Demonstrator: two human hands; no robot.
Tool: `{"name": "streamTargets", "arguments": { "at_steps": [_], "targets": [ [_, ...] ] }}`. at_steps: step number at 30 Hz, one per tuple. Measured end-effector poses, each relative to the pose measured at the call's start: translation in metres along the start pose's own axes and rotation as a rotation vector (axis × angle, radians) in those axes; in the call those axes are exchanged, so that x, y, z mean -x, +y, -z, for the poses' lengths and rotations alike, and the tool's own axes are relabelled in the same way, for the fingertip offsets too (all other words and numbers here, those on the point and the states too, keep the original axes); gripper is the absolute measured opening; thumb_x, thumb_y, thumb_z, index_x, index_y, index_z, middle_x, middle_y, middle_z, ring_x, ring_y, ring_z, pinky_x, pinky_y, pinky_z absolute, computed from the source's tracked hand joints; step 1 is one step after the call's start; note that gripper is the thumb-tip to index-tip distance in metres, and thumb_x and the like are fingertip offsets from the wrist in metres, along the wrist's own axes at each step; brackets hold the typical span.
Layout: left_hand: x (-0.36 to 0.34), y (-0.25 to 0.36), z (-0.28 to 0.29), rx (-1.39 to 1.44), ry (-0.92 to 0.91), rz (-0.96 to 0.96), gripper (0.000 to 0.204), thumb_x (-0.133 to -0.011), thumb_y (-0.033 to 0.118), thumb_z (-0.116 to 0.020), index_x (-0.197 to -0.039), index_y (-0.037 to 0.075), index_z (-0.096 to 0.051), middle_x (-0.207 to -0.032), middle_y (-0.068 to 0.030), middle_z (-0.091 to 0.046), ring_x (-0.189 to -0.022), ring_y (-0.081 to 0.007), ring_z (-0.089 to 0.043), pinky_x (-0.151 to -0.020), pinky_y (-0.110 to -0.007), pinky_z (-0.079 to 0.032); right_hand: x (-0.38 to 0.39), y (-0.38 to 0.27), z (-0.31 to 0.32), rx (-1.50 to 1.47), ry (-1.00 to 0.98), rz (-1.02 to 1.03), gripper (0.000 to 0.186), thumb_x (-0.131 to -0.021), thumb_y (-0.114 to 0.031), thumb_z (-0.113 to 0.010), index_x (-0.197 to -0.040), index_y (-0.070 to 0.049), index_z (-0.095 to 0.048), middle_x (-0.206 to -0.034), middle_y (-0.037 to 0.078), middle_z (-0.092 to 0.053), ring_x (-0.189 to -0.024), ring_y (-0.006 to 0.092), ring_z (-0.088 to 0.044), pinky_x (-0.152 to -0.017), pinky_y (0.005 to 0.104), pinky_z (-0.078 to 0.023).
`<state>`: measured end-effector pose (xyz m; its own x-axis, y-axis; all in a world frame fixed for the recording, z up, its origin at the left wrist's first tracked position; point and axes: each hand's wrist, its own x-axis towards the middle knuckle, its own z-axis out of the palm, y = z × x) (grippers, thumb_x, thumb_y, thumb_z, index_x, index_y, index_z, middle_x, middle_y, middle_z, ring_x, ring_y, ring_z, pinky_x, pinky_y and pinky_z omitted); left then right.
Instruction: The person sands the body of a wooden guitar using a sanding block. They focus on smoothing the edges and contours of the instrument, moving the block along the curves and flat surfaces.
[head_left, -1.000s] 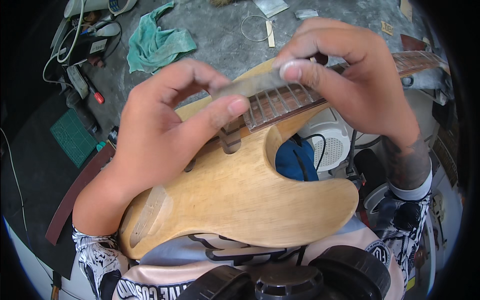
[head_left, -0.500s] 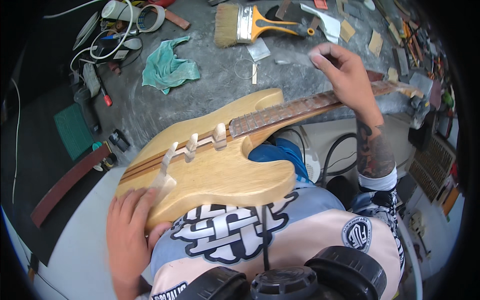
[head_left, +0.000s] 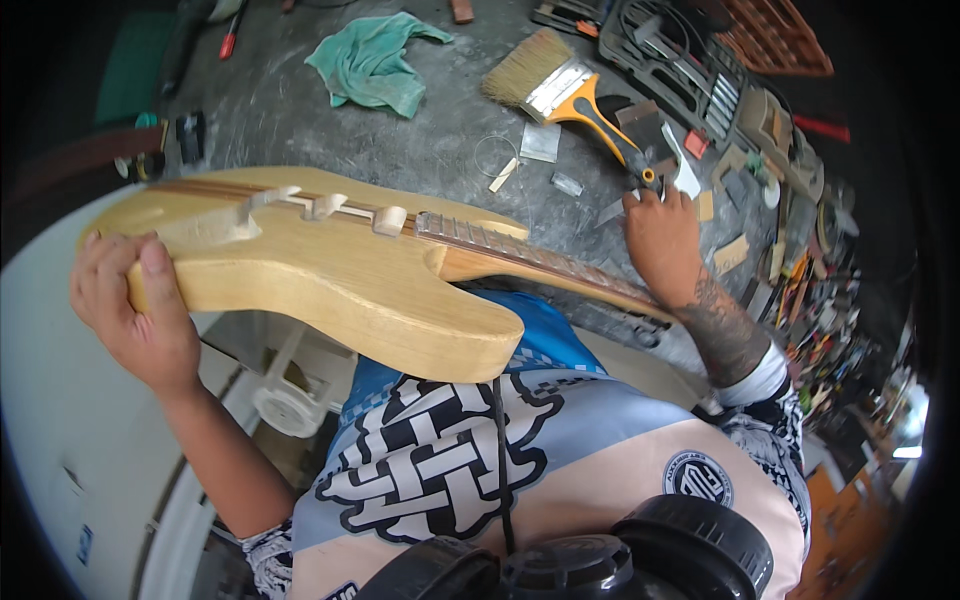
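An unstrung electric guitar body (head_left: 340, 285) in pale wood lies slanted before me, dark stripes along its middle. Its neck, with a fretted fingerboard (head_left: 530, 255), runs down to the right beneath my right forearm. Several cut-outs (head_left: 325, 207) with pale walls open in the body's top. My left hand (head_left: 140, 300) clasps the body's left end, thumb on the top face. Over the bench, my right hand (head_left: 665, 240) has its fingers bent together beside the handle of a wide paintbrush (head_left: 560, 88). A greyish flat piece (head_left: 612, 210) shows at its fingertips; whether they grip it I cannot tell.
On the grey workbench (head_left: 270, 120) lie a green cloth (head_left: 375, 65), a wire loop (head_left: 496, 155), a small clear piece (head_left: 567, 184) and a square sheet (head_left: 540, 142). A black tool case (head_left: 690, 75) stands far right, with many tools heaped along the right edge.
The guitar has shifted left and turned, its neck now pointing down to the right. My right hand has come down onto the bench near the brush handle. My left hand moved with the body.
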<state>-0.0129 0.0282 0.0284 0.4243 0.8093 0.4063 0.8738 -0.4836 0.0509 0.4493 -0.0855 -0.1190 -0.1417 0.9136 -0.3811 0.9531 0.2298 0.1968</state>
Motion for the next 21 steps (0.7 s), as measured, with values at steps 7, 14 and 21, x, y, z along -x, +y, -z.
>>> {"name": "streamTargets", "arguments": {
  "at_steps": [7, 14, 21],
  "targets": [
    [0.013, 0.002, 0.004, -0.045, -0.005, 0.047, 0.013, -0.099, 0.012, -0.062, -0.101, 0.001, -0.07, -0.107, -0.0107, -0.066, -0.117, -0.0283, -0.057, -0.114, -0.048, -0.039, 0.003, -0.018, 0.017, -0.283, -0.06, 0.094, 0.009, -0.087, -0.016, -0.068, -0.086, -0.007, -0.066, -0.081, 0.011, -0.067, -0.077, 0.0257, -0.068, -0.065, 0.0411, -0.053],
    [0.015, 0.005, -0.003, -0.021, 0.076, 0.039, 0.012, -0.096, 0.011, -0.067, -0.097, 0.0, -0.071, -0.104, -0.0114, -0.068, -0.111, -0.0284, -0.06, -0.111, -0.046, -0.041, -0.044, -0.018, -0.015, -0.327, 0.362, 0.313, 0.011, -0.084, -0.016, -0.071, -0.088, -0.007, -0.067, -0.087, 0.006, -0.064, -0.089, 0.0256, -0.062, -0.072, 0.0386, -0.05],
    [0.01, -0.001, -0.005, 0.019, 0.124, 0.016, 0.014, -0.09, 0.016, -0.076, -0.093, 0.003, -0.072, -0.102, -0.0096, -0.071, -0.105, -0.0288, -0.062, -0.098, -0.038, -0.044, -0.056, -0.029, -0.033, -0.371, 0.329, 0.341, 0.014, -0.082, -0.019, -0.074, -0.09, -0.008, -0.069, -0.091, 0.006, -0.064, -0.094, 0.0262, -0.059, -0.078, 0.0405, -0.047]
  ]
}}
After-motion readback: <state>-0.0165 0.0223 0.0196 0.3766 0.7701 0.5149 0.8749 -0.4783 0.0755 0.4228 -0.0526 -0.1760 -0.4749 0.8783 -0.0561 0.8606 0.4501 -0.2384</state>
